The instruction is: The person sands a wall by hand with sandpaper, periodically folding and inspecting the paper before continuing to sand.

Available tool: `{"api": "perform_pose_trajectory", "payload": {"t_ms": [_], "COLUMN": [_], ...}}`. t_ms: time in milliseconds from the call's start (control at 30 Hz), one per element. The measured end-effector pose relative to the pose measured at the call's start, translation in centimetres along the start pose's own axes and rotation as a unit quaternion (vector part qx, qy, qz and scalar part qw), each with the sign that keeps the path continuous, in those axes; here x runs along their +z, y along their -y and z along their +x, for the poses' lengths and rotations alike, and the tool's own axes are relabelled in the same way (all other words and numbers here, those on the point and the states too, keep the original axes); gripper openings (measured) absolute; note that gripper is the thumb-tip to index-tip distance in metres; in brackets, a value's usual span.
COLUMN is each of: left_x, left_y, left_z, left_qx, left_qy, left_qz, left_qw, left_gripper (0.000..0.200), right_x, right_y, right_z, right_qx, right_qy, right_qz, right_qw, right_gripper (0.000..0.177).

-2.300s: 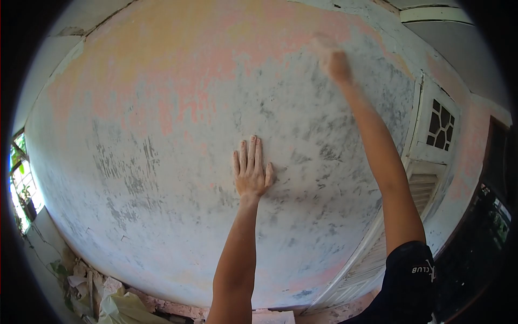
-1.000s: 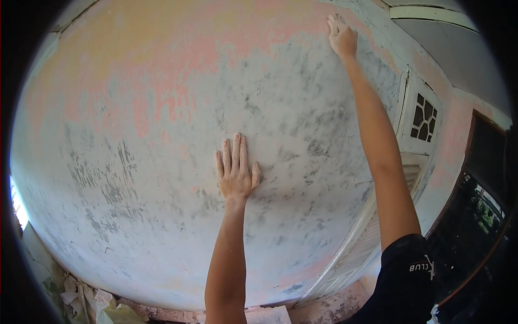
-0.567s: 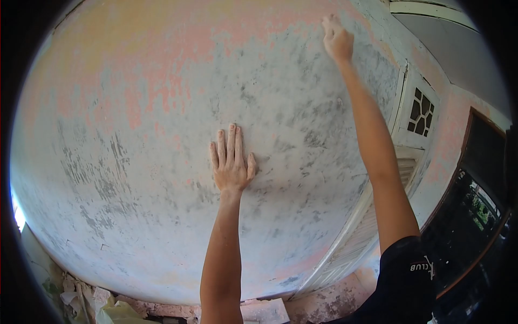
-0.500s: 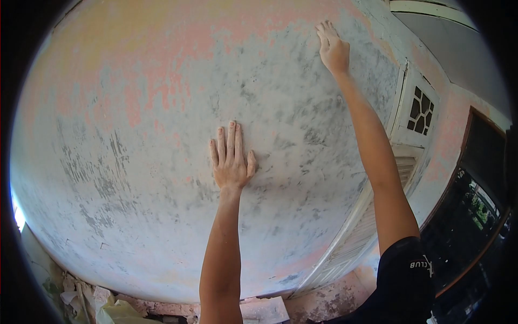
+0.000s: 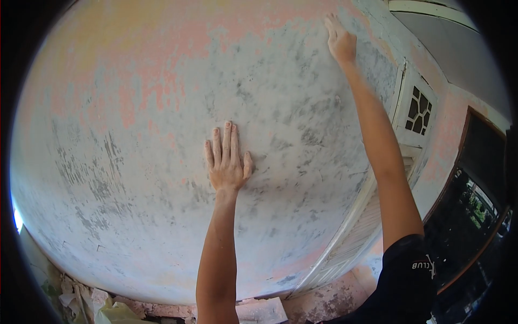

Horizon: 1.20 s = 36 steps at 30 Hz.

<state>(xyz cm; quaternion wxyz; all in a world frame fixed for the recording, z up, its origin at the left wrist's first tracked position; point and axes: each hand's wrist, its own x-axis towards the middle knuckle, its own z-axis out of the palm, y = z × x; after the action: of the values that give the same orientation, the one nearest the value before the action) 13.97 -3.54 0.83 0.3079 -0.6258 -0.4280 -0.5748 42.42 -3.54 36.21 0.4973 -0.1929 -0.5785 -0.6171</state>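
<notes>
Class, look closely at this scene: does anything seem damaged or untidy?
Yes. The wall looks damaged: pink and yellow paint worn away in patches, exposing grey. Below, at lower left, crumpled sheeting lies untidily among debris.

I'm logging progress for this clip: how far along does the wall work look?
Partly done, I'd judge. The middle of the wall already looks worn back to grey-white with dark patches. In hand: the right hand is up by the edge of the pink paint; whether it holds anything is unclear. The left hand lies flat. Probably left: the pink and yellow paint above.
</notes>
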Motion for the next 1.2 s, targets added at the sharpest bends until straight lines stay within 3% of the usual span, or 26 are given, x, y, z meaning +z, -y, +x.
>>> {"api": "perform_pose_trajectory", "payload": {"t_ms": [100,200,333,433,500,533,700,800,900,1000,1100,1200], "left_x": [0.1,0.1,-0.1,-0.1,0.0,-0.1,-0.4,-0.5,-0.3,-0.2,-0.4,-0.2], "left_y": [-0.2,-0.1,-0.2,-0.2,-0.2,-0.2,-0.4,-0.3,-0.5,-0.5,-0.6,-0.4], "left_z": [-0.1,-0.3,-0.2,-0.2,-0.1,-0.2,-0.4,-0.2,-0.2,0.3,-0.4,-0.1], "left_qx": [0.000,0.000,0.002,0.005,0.007,0.007,0.002,0.007,0.008,0.001,0.002,0.005], "left_qy": [-0.003,-0.002,0.002,-0.003,-0.008,-0.005,0.000,-0.006,-0.017,-0.022,-0.026,-0.028], "left_qz": [0.004,0.005,0.002,0.006,0.009,0.011,0.002,0.000,0.008,0.021,0.023,0.028], "left_qw": [1.000,1.000,1.000,1.000,1.000,1.000,1.000,1.000,1.000,1.000,0.999,0.999], "left_gripper": [0.066,0.065,0.065,0.066,0.066,0.066,0.066,0.065,0.064,0.062,0.062,0.062], "right_x": [1.0,-0.1,0.0,0.9,1.3,1.0,-0.4,0.9,1.1,0.4,-0.2,0.0], "right_y": [-3.9,1.6,2.2,-1.4,-2.8,-1.8,2.5,-2.2,-3.1,1.7,2.5,-1.3], "right_z": [3.3,1.9,-0.6,2.6,4.9,4.3,-0.8,1.4,4.1,1.8,-1.7,1.6], "right_qx": [0.070,0.115,0.003,0.014,0.106,0.108,0.044,0.014,0.067,0.115,0.038,0.061], "right_qy": [0.050,0.078,0.020,0.006,0.031,0.033,0.022,0.003,0.006,-0.007,-0.006,0.012], "right_qz": [-0.075,-0.098,-0.005,-0.008,-0.036,-0.038,0.009,0.017,-0.067,-0.031,0.004,0.010], "right_qw": [0.993,0.985,1.000,1.000,0.993,0.993,0.999,1.000,0.995,0.993,0.999,0.998], "right_gripper": [0.027,0.027,0.029,0.029,0.027,0.027,0.029,0.029,0.027,0.028,0.028,0.028]}}
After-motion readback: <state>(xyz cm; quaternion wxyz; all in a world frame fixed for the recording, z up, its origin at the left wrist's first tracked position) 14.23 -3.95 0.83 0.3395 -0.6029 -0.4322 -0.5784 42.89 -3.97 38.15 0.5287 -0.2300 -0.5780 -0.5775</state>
